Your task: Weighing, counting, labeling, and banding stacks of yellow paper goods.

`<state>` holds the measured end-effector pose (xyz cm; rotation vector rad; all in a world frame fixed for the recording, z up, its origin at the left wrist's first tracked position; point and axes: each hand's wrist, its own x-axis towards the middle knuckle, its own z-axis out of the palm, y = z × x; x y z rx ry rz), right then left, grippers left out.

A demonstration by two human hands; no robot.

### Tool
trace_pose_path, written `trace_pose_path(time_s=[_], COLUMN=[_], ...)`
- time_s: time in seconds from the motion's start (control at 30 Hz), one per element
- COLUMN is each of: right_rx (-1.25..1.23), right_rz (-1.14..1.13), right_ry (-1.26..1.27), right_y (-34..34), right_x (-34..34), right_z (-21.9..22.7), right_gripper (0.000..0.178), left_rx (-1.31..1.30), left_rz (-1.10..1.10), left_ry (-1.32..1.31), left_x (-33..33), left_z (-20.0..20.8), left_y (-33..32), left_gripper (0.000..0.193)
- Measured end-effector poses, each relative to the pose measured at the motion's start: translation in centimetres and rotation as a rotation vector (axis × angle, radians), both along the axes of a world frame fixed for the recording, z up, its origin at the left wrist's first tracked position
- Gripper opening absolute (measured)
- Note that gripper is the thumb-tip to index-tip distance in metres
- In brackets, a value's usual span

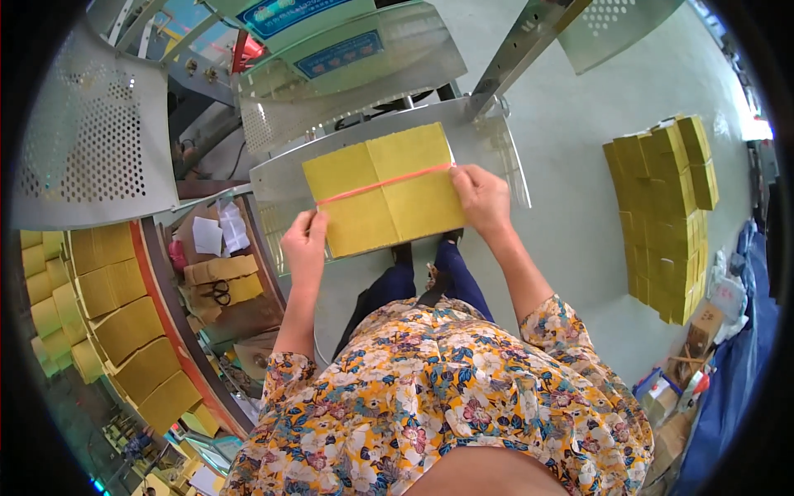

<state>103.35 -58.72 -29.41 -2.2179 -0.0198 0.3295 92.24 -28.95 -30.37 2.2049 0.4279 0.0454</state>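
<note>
A stack of yellow cardboard (413, 211) with a crease down its middle lies over a grey metal table (285, 169) in front of me. A pink strap (385, 183) runs across its top from side to side. My left hand (304, 241) is closed at the left edge, beside the strap's left end. At the right edge, my right hand (484, 198) is closed with its thumb by the strap's other end. Whether the fingers pinch the strap as well as the cardboard edges cannot be made out. The underside of the cardboard is hidden.
Behind the table stands a machine with a clear cover (397, 54) and a metal post (525, 54). To the left, a shelf holds scissors (217, 292) and paper, near rows of yellow cardboard (136, 347). Stacked yellow bundles (662, 219) stand on the floor at right.
</note>
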Motion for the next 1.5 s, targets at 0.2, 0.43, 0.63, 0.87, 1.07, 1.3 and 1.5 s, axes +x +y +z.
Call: trace_pose_path(time_s=[0.2,0.43,0.63,0.87,1.07,1.3,1.5], right_rx=[0.465,0.810,0.864,1.238,1.146,1.284,1.281], right_rz=[-0.379,-0.206,-0.498,-0.868,-1.111,-1.283,-1.395], right_ry=[-0.034,-0.069,0.090,0.098,-0.081,-0.156,-0.248], right_y=[-2.5,3.5,-5.4,-26.6,-45.3,-60.9,-72.7], right_x=[2.1,1.2,-9.3,-18.9,-25.5,-27.1,-24.4], right_z=[-2.6,-9.5,-8.1,-4.1,-4.3,-4.2,-7.4], right_gripper=[0.039,0.041,0.039,0.041,0.040,0.040,0.040], left_rx=[-0.808,-1.360,-0.996,-1.069,-1.030,-0.948,-0.844], left_rz=[0.327,0.001,0.106,-0.155,-0.405,-0.629,-0.768], left_ry=[-0.161,0.078,0.145,0.340,0.552,0.568,0.608], left_x=[2.5,3.2,0.3,2.5,2.5,4.1,9.2], left_z=[-3.4,-9.1,-5.1,2.3,1.7,0.2,-2.0], left_y=[2.7,2.8,-7.2,-33.3,-54.9,-73.2,-88.9], left_gripper=[0.053,0.045,0.039,0.042,0.041,0.037,0.036])
